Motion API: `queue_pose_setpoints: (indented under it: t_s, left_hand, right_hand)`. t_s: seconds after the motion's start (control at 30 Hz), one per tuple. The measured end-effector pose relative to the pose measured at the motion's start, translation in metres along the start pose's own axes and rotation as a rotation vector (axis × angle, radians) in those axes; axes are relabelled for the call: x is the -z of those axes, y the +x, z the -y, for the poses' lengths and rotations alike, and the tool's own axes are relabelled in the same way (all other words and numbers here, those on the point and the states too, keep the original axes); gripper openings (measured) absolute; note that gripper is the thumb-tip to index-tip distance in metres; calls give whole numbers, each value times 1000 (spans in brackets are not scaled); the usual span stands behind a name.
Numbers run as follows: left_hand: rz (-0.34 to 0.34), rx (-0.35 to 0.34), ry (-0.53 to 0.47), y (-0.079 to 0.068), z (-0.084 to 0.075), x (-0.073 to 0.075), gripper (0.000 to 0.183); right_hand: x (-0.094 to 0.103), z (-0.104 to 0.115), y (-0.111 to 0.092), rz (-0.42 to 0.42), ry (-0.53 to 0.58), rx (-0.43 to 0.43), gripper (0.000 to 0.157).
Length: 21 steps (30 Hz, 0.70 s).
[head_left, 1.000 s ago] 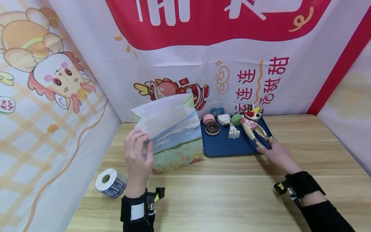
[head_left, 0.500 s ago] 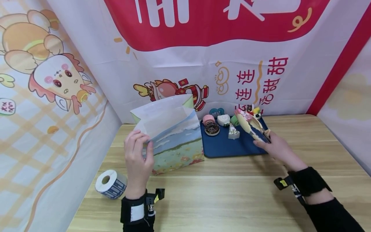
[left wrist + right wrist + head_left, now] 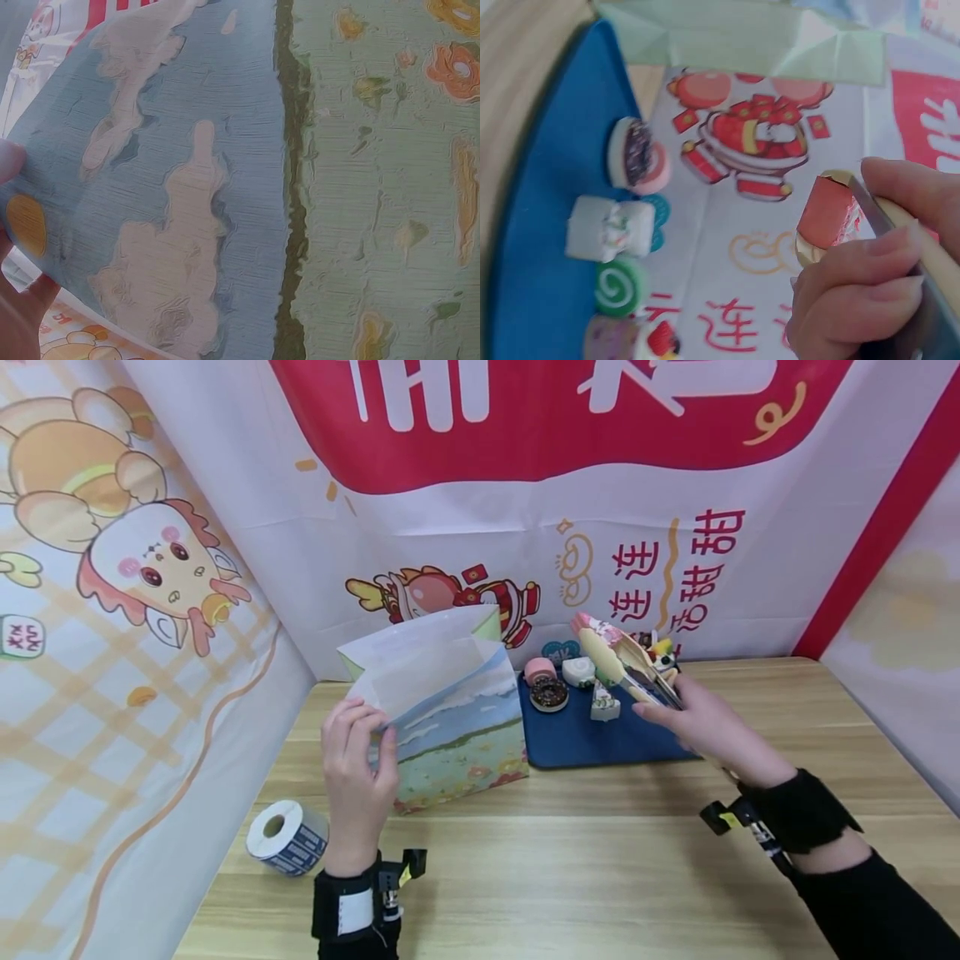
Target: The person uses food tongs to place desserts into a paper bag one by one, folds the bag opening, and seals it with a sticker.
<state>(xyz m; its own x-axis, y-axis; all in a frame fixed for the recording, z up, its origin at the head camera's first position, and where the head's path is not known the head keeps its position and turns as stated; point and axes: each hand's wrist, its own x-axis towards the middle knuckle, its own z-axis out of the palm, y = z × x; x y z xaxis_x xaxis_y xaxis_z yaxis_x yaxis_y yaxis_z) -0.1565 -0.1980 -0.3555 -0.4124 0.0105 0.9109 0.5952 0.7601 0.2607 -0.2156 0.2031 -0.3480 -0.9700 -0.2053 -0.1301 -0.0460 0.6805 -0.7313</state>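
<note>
My left hand point(image 3: 356, 777) pinches the near left edge of a paper bag point(image 3: 457, 727) printed with sky and flowers; the bag stands with its mouth gaping. In the left wrist view, fingers point(image 3: 30, 315) show at the bag's point(image 3: 240, 187) rim. My right hand point(image 3: 712, 735) grips metal tongs point(image 3: 602, 662) with cream-coloured tips. Between those tips is a small pink toy cake point(image 3: 594, 626), raised above the blue tray point(image 3: 577, 747). The right wrist view shows the cake's point(image 3: 825, 214) flat pink side and the right hand point(image 3: 855, 307) curled round the tongs.
On the tray are a chocolate doughnut point(image 3: 549, 694), a cake slice point(image 3: 604, 702), a white roll point(image 3: 578, 671), a pink roll point(image 3: 539, 669) and a fruit-topped cake point(image 3: 662, 652). A label roll point(image 3: 287, 835) stands at the left. Printed cloth point(image 3: 450, 510) hangs behind the table.
My right hand has lifted the tongs with the pink cake up off the tray's right side and moved them left, toward the bag. The left hand and bag have stayed put.
</note>
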Motion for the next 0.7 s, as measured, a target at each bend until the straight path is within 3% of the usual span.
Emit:
queue_pose_setpoints:
  t_s: [0.17, 0.43, 0.7]
  left_hand:
    - [-9, -9, -10, 0, 0, 0, 17]
    - [-7, -10, -10, 0, -1, 0, 16]
    - [4, -10, -8, 1, -2, 1, 15]
  right_hand:
    - [5, 23, -3, -18, -12, 54, 75]
    - [11, 52, -7, -29, -118, 95, 73]
    - [7, 76, -9, -23, -98, 171, 65]
